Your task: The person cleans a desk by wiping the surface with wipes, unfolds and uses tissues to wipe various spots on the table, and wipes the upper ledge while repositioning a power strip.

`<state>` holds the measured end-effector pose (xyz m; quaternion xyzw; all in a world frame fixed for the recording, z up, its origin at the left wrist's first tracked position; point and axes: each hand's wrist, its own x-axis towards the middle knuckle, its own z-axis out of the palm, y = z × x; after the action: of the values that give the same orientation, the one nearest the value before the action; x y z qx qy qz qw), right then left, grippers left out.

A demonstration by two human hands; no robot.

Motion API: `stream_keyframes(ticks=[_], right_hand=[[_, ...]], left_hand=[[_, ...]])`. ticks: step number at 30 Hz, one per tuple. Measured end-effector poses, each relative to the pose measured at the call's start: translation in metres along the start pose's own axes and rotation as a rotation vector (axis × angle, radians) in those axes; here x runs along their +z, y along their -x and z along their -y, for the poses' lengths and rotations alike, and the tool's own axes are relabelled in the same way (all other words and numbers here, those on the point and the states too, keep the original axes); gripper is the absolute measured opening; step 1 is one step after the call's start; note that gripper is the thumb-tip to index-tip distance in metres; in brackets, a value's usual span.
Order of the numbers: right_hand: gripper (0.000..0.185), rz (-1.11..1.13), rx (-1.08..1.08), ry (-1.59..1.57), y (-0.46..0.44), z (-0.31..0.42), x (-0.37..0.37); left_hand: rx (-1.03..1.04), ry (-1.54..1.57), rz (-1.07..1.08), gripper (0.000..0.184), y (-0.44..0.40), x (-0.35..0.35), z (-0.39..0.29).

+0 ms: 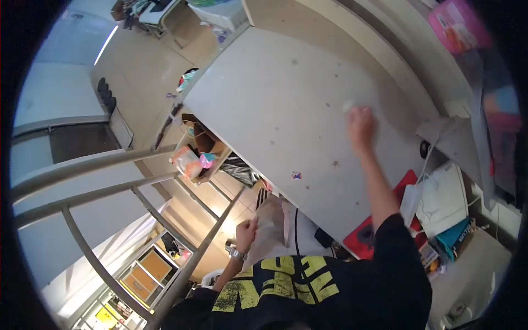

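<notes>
Right hand [361, 129]: closed on small blurred white wad [348, 104], at broad pale-grey smooth tabletop [247, 82] | Left hand [246, 234]: curled, apart from tabletop; contents cannot be told | Advice: wad flat, pressure even, small dark star-shaped mark [335, 164] unscuffed.

Your shirt [324, 309] is black with yellow lettering at six o'clock. Your surface [247, 82] is pale grey, speckled with darker stars; the blurred scrap [348, 104] by your right hand [362, 126] looks white.
</notes>
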<state>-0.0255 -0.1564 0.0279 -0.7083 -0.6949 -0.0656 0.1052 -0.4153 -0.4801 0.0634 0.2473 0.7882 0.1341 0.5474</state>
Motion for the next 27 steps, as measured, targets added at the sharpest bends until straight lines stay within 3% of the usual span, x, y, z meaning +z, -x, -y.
stream_keyframes(ticks=[2,3,6,7,8,10,13,14,15,16,18,20,21,22,24,25,26,27], right_hand=[[0.02,-0.139,0.065,0.019,-0.063,-0.045,0.014],[0.02,-0.199,0.086,0.08,-0.092,-0.053,0.021],[0.015,-0.236,0.164,-0.028,-0.136,-0.014,0.032],[0.017,-0.084,0.233,-0.089,-0.143,0.008,0.068],[0.018,-0.06,0.123,-0.302,-0.127,0.07,0.011],[0.02,-0.054,-0.245,-0.263,-0.098,0.151,0.049],[0.02,0.037,-0.351,-0.216,-0.119,0.182,0.029],[0.014,0.083,-0.156,-0.284,-0.154,0.171,0.031],[0.014,-0.138,-0.14,-0.277,-0.175,0.157,0.023],[0.019,-0.305,-0.121,-0.231,-0.205,0.138,0.07],[0.021,-0.168,0.016,-0.459,-0.21,0.162,0.09],[0.022,0.223,-0.033,-0.476,-0.129,0.234,0.041],[0.024,0.031,-0.024,-0.342,-0.081,0.265,0.087],[0.028,-0.157,0.011,-0.205,-0.035,0.296,0.133],[0.032,-0.607,0.167,-0.284,-0.014,0.33,0.132],[0.03,-0.394,-0.134,-0.491,-0.001,0.321,0.103],[0.028,-0.055,-0.347,-0.82,0.01,0.299,0.064],[0.027,0.091,-0.358,-0.967,-0.007,0.282,0.046]], left_hand=[[0.033,-0.218,-0.125,0.039,-0.005,-0.009,0.035],[0.033,-0.333,-0.127,0.047,0.01,-0.015,0.017],[0.013,-0.054,-0.044,0.037,0.024,-0.02,0.031],[0.042,0.01,0.01,0.033,0.025,-0.021,0.044],[0.069,0.075,0.066,0.03,0.024,-0.019,0.062],[0.065,0.158,0.134,0.025,0.013,-0.015,0.065],[-0.036,0.151,0.172,0.025,0.029,-0.019,0.04],[-0.031,0.17,0.156,0.025,0.031,-0.022,0.035],[-0.025,0.192,0.137,0.025,0.032,-0.024,0.036],[-0.026,0.21,0.124,0.025,0.036,-0.027,0.042],[-0.099,0.273,0.081,0.025,0.028,-0.029,0.074],[-0.184,0.274,0.073,0.024,0.03,-0.031,0.09],[-0.126,0.266,0.077,0.023,0.023,-0.026,0.111],[-0.141,0.26,0.123,0.024,0.025,-0.02,0.09],[-0.177,0.213,0.188,0.024,0.032,-0.033,0.029],[0.011,0.22,0.175,0.026,0.025,-0.031,0.045],[0.034,0.269,0.139,0.026,0.019,-0.037,0.041],[0.045,0.319,0.11,0.027,0.02,-0.04,0.032]])
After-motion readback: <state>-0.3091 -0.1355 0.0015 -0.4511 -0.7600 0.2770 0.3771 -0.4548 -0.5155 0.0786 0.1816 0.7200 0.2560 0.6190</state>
